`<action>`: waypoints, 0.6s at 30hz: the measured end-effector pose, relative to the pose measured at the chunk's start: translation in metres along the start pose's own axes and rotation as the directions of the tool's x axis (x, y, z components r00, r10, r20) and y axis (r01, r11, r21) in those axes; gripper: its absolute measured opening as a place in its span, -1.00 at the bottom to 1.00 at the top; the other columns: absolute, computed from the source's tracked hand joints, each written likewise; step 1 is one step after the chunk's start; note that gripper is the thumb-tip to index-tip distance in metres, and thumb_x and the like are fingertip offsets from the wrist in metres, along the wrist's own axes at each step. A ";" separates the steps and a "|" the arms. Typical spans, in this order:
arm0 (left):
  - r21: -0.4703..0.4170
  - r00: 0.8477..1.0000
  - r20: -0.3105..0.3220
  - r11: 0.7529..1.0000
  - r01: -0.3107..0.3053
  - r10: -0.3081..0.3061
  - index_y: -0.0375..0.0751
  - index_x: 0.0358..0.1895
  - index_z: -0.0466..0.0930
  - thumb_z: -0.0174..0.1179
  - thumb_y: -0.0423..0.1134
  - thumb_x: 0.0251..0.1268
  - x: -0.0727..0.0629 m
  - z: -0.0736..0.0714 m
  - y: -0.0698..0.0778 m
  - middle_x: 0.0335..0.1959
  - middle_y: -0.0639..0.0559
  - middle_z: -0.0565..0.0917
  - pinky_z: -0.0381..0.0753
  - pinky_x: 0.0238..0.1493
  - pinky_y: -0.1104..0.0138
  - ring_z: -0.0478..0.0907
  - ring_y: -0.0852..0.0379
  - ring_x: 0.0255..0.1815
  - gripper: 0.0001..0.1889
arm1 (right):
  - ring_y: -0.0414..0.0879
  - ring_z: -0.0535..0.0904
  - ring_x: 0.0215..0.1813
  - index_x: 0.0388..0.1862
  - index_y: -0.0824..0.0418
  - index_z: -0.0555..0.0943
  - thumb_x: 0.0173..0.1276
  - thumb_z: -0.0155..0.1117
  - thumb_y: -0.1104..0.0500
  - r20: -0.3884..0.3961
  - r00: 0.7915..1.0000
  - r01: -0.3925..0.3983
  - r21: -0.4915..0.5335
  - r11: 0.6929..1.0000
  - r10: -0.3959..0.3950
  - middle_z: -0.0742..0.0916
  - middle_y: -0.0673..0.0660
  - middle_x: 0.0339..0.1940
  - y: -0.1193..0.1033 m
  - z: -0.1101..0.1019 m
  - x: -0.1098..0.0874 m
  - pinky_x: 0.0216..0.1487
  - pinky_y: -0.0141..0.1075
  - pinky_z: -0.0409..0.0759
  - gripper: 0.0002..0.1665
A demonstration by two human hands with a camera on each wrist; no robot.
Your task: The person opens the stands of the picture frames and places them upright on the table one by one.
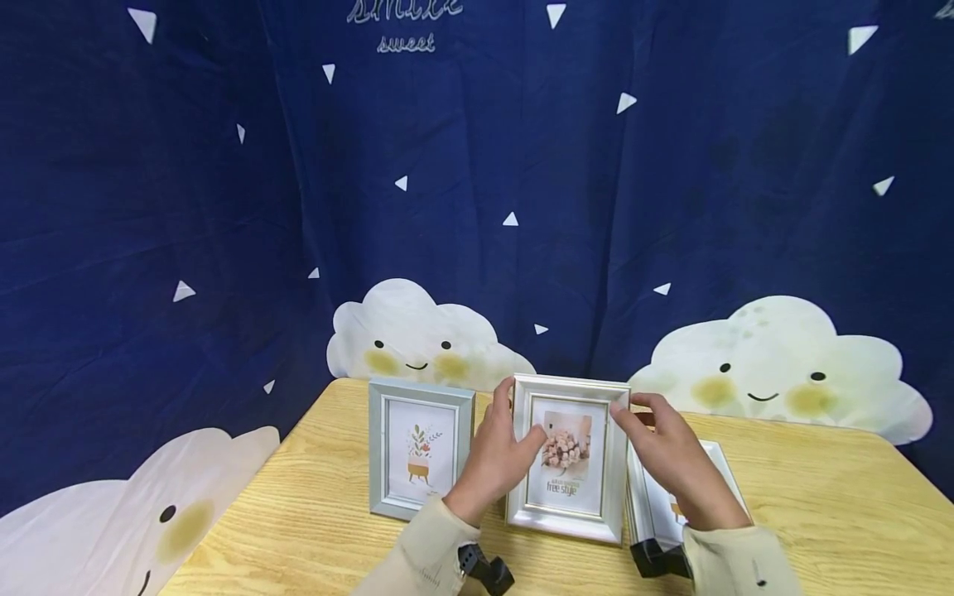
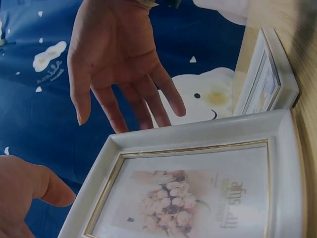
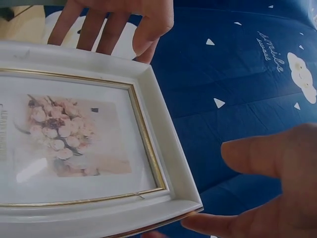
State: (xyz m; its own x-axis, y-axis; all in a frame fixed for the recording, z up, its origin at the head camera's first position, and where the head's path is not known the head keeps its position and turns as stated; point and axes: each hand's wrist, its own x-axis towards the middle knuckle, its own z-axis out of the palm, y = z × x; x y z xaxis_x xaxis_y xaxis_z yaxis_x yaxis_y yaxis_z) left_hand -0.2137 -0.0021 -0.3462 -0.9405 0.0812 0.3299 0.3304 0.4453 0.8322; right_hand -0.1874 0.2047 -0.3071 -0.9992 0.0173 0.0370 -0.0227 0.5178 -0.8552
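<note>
A white picture frame with a gold inner line stands upright on the table, its print showing pale pink flowers. My left hand is at its left edge; the fingers reach along that side and the thumb points across the front. At the upper right corner is my right hand. A fingertip of it touches the corner in the right wrist view, while the thumb stands apart from the frame. The left wrist view shows the right hand's fingers extended close to the frame's side.
To the left, a grey-blue picture frame with a plant print stands upright. Another white frame leans back at the right, partly hidden by the right forearm. Behind the wooden table hangs a dark blue curtain with clouds.
</note>
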 end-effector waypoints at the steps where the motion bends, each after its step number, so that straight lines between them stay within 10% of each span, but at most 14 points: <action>1: -0.007 1.000 0.006 1.000 0.005 -0.005 -0.15 0.50 -0.01 0.15 -0.20 0.16 0.000 0.001 0.000 0.16 -0.28 0.46 0.46 0.05 -0.03 0.49 -0.15 0.07 -0.19 | 0.27 0.31 0.32 0.44 0.32 0.12 0.47 -0.01 -0.22 0.009 1.000 -0.008 0.003 1.000 0.008 0.36 0.43 0.34 0.000 0.000 0.000 0.18 0.10 0.36 -0.17; 18: -0.027 0.997 0.080 0.999 -0.016 0.019 -0.05 0.55 -0.21 0.16 -0.24 0.16 -0.001 0.003 -0.007 0.21 -0.29 0.50 0.49 0.03 0.00 0.56 -0.14 -0.01 -0.07 | 0.25 0.46 0.22 0.50 0.19 -0.15 0.47 0.00 -0.21 0.078 0.997 0.001 -0.060 0.998 0.004 0.49 0.51 0.20 0.004 0.004 -0.001 0.01 -0.01 0.47 -0.10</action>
State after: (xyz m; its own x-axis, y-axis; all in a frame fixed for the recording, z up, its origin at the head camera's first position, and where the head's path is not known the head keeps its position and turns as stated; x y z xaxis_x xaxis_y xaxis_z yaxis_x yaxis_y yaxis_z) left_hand -0.2152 -0.0025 -0.3533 -0.9376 0.1602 0.3087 0.3478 0.4194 0.8385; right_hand -0.1863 0.2033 -0.3127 -0.9989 -0.0474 -0.0065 -0.0216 0.5681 -0.8227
